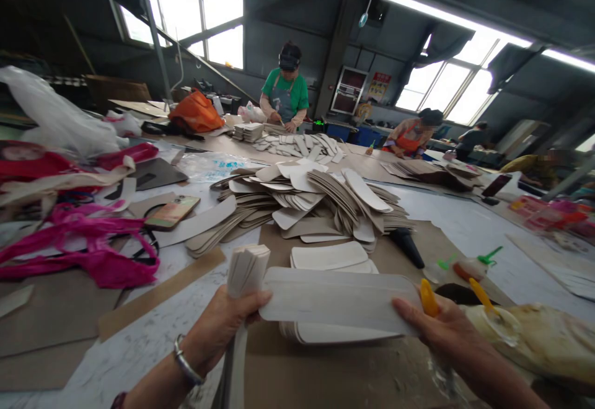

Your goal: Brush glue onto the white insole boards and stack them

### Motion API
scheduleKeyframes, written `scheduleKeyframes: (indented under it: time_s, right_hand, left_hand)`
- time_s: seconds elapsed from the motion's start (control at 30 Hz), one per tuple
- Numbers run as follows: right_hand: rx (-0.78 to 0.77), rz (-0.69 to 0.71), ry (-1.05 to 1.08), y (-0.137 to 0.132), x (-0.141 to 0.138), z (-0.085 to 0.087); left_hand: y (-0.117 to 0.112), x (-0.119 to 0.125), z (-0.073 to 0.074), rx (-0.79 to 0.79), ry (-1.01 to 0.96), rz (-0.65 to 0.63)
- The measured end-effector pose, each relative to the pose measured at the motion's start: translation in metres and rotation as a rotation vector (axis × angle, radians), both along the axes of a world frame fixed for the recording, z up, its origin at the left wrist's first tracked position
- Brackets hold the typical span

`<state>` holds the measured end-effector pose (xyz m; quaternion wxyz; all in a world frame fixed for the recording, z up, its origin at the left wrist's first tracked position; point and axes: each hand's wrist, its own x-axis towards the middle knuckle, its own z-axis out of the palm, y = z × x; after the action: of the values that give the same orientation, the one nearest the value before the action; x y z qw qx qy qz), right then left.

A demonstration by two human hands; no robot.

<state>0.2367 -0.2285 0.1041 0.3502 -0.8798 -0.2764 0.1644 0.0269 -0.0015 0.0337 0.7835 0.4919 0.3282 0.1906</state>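
My left hand is closed round a thick bundle of pale insole-shaped pieces held on edge, its thumb pressing one end of a single flat pale piece. My right hand grips the other end of that piece and also holds a glue bottle with an orange-yellow nozzle. The piece hovers over a small stack of the same pieces on brown cardboard. A large loose heap of these pieces lies just beyond.
A phone, pink bags and a clear plastic sack sit at left. More glue bottles and a dirty rag lie at right. Other people work across the table among further piles.
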Motion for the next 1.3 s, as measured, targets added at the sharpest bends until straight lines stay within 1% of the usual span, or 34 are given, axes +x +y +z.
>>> scheduleKeyframes:
  time_s: [0.2, 0.37, 0.5, 0.57, 0.67, 0.8, 0.9, 0.97, 1.13, 1.2, 1.3]
  right_hand:
    - [0.054, 0.039, 0.032, 0.0, 0.004, -0.005]
    - [0.04, 0.028, 0.088, -0.003, 0.007, -0.014]
    - [0.005, 0.066, 0.055, -0.001, 0.006, -0.018]
    - [-0.017, 0.048, 0.005, 0.001, 0.002, -0.02]
    - [-0.03, 0.031, -0.038, 0.003, -0.007, -0.021]
    - [-0.026, 0.028, -0.038, 0.003, -0.018, -0.019]
    - [-0.022, 0.035, 0.009, 0.0, -0.02, -0.019]
    - [-0.001, 0.05, 0.077, -0.003, -0.019, -0.019]
    - [0.127, 0.085, 0.261, -0.008, -0.016, -0.02]
    - [0.158, 0.074, 0.296, -0.009, -0.016, -0.02]
    - [0.179, 0.025, 0.339, -0.01, -0.016, -0.02]
  left_hand:
    - [-0.001, 0.0, 0.002, 0.054, 0.049, 0.024]
    - [-0.004, -0.001, 0.005, 0.067, 0.082, 0.06]
    - [-0.003, -0.004, 0.0, 0.162, 0.16, 0.017]
    - [-0.002, -0.005, -0.005, 0.177, 0.184, -0.028]
    - [-0.001, -0.005, -0.013, 0.143, 0.183, -0.059]
    - [-0.002, -0.006, -0.019, 0.056, 0.165, -0.003]
    - [-0.005, -0.007, -0.016, 0.002, 0.165, 0.017]
    - [-0.007, -0.007, -0.013, -0.019, 0.154, 0.03]
    - [-0.008, -0.008, -0.009, -0.06, 0.109, 0.009]
    - [-0.008, -0.008, -0.009, -0.079, 0.109, 0.004]
    - [-0.008, -0.007, -0.009, -0.09, 0.119, 0.029]
